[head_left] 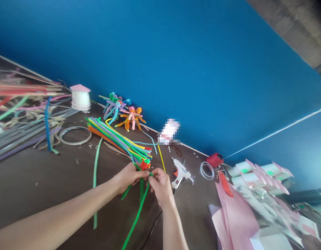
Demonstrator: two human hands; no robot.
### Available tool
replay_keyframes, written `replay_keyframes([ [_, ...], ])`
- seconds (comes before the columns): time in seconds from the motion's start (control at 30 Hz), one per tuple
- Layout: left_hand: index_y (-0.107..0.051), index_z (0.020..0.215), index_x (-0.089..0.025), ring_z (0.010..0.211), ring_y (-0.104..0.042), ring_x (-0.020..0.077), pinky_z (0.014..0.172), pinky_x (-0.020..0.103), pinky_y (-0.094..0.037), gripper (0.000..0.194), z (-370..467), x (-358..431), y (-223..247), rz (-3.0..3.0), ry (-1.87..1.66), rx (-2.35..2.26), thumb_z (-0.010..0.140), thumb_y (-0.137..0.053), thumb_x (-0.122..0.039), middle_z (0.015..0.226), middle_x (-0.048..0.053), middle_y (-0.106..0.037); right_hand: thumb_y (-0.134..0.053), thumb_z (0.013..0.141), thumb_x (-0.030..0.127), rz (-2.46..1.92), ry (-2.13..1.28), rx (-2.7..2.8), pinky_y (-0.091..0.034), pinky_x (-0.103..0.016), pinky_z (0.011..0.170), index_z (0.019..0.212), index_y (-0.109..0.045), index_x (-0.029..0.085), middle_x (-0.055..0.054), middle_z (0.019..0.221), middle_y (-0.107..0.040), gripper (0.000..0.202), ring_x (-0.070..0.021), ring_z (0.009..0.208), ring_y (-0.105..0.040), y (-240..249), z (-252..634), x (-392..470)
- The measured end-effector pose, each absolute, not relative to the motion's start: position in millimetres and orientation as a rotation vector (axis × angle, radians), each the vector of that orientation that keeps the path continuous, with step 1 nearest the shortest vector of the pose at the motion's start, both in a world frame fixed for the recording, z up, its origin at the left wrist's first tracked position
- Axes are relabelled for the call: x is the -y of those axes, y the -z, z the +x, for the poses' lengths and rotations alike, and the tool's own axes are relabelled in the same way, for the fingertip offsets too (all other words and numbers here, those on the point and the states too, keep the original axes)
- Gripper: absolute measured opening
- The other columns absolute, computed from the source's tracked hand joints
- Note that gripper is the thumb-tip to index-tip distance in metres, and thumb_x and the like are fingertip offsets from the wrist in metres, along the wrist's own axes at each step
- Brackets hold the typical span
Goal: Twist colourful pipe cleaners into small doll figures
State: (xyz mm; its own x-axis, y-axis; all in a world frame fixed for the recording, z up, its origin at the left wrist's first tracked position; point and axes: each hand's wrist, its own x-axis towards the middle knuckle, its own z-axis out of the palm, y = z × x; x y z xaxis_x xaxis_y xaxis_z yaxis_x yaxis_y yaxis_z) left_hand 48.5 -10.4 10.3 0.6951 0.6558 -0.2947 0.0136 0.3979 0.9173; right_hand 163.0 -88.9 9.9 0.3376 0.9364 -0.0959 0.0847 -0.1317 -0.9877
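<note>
Fingers pinched, the left hand (127,178) grips green fuzzy strips (142,190) just below a small red fuzzy piece (144,165), while the right hand (161,185) pinches a long green strand (135,220) at its upper end. The fingertips of both hands nearly meet, over the dark bench (72,187), at the near end of a bundle of coloured stems (118,137)

A loose pinch by the left hand could let the green strips turn or slip apart, since their lower ends hang free. The long green strand trails well down toward the wearer, so a forearm could brush it and tug it out of line. Loose stems lie right behind the red piece and could snag on its fuzz. The glue gun (181,173) lies just beyond the right hand; a wide swing outward could knock it, and, if it is hot, burn the knuckles. A black cord (153,227) runs beside the right forearm and could catch on it

Both forearms reach forward from the near edge of the view, the left one slanting in low and long, the right one steeper, with its wrist bent inward and its fingers curled toward the left hand
</note>
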Motion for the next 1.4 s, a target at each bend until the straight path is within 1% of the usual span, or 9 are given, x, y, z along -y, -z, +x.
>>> replay_keyframes([
  [0.23,-0.051,0.053,-0.013,0.034,-0.025,0.0022,0.035,0.017,-0.013,0.019,46,8,-13,1.002,-0.340,-0.745,0.055,-0.061,-0.028,0.042,-0.005,-0.045,-0.048,0.068,0.016,-1.604,-0.811,1.264,-0.033,-0.017,0.044,0.068,-0.047,0.018,0.006,0.052,-0.048,0.003,-0.0077,0.046,-0.043,-15,166,93],
  [0.33,-0.049,0.050,-0.013,0.033,-0.025,0.0020,0.035,0.016,-0.012,0.018,44,6,-16,0.935,-0.292,-0.740,0.053,-0.061,-0.026,0.041,-0.006,-0.044,-0.047,0.069,0.015,-1.676,-0.567,1.401,-0.034,-0.018,0.046,0.069,-0.049,0.018,0.005,0.056,-0.046,0.004,-0.0086,0.048,-0.043,-21,162,94],
  [0.5,-0.050,0.051,-0.014,0.034,-0.025,0.0024,0.035,0.016,-0.012,0.015,44,4,-16,0.865,-0.290,-0.756,0.050,-0.060,-0.024,0.041,-0.006,-0.043,-0.045,0.071,0.013,-1.755,-0.202,1.601,-0.038,-0.021,0.058,0.072,-0.054,0.019,0.000,0.070,-0.053,0.011,-0.0121,0.062,-0.050,-27,158,97],
  [0.7,-0.050,0.050,-0.013,0.033,-0.026,0.0022,0.034,0.016,-0.013,0.014,45,7,-15,0.945,-0.354,-0.760,0.053,-0.059,-0.024,0.041,-0.005,-0.044,-0.045,0.070,0.010,-1.761,-0.190,1.604,-0.040,-0.022,0.057,0.080,-0.052,0.019,0.000,0.070,-0.054,0.016,-0.0127,0.060,-0.051,-24,158,97],
  [0.87,-0.049,0.048,-0.013,0.033,-0.025,0.0022,0.034,0.016,-0.013,0.014,45,7,-12,0.948,-0.335,-0.754,0.052,-0.058,-0.023,0.040,-0.005,-0.044,-0.043,0.067,0.006,-1.783,-0.075,1.663,-0.039,-0.022,0.058,0.077,-0.052,0.019,-0.001,0.072,-0.053,0.019,-0.0132,0.063,-0.052,-27,157,97],
  [1.03,-0.050,0.051,-0.013,0.033,-0.025,0.0020,0.034,0.016,-0.012,0.015,45,7,-12,0.926,-0.339,-0.744,0.054,-0.060,-0.023,0.041,-0.005,-0.043,-0.041,0.071,0.006,-1.804,-0.027,1.734,-0.039,-0.023,0.060,0.078,-0.052,0.020,-0.002,0.075,-0.053,0.019,-0.0140,0.066,-0.053,-28,156,97],
  [1.23,-0.052,0.059,-0.014,0.039,-0.032,0.0025,0.037,0.016,-0.019,0.022,43,11,-21,0.821,-0.623,-0.644,0.056,-0.067,-0.029,0.049,-0.005,-0.047,-0.048,0.077,0.018,-1.798,0.033,1.393,-0.038,-0.021,0.048,0.076,-0.048,0.019,0.002,0.060,-0.051,0.002,-0.0099,0.048,-0.050,-26,151,99],
  [1.33,-0.053,0.061,-0.014,0.042,-0.033,0.0030,0.039,0.016,-0.023,0.023,42,12,-22,0.796,-0.747,-0.623,0.057,-0.068,-0.031,0.051,-0.005,-0.047,-0.049,0.078,0.020,-1.721,0.061,1.419,-0.039,-0.021,0.048,0.071,-0.050,0.018,0.001,0.058,-0.052,0.007,-0.0091,0.045,-0.049,-29,149,103],
  [1.4,-0.054,0.061,-0.014,0.044,-0.035,0.0037,0.041,0.017,-0.026,0.023,42,11,-21,0.797,-0.792,-0.619,0.059,-0.068,-0.032,0.052,-0.005,-0.048,-0.049,0.078,0.019,-1.659,0.041,1.478,-0.040,-0.022,0.050,0.076,-0.055,0.018,-0.001,0.060,-0.056,0.006,-0.0103,0.048,-0.051,-30,148,105],
])
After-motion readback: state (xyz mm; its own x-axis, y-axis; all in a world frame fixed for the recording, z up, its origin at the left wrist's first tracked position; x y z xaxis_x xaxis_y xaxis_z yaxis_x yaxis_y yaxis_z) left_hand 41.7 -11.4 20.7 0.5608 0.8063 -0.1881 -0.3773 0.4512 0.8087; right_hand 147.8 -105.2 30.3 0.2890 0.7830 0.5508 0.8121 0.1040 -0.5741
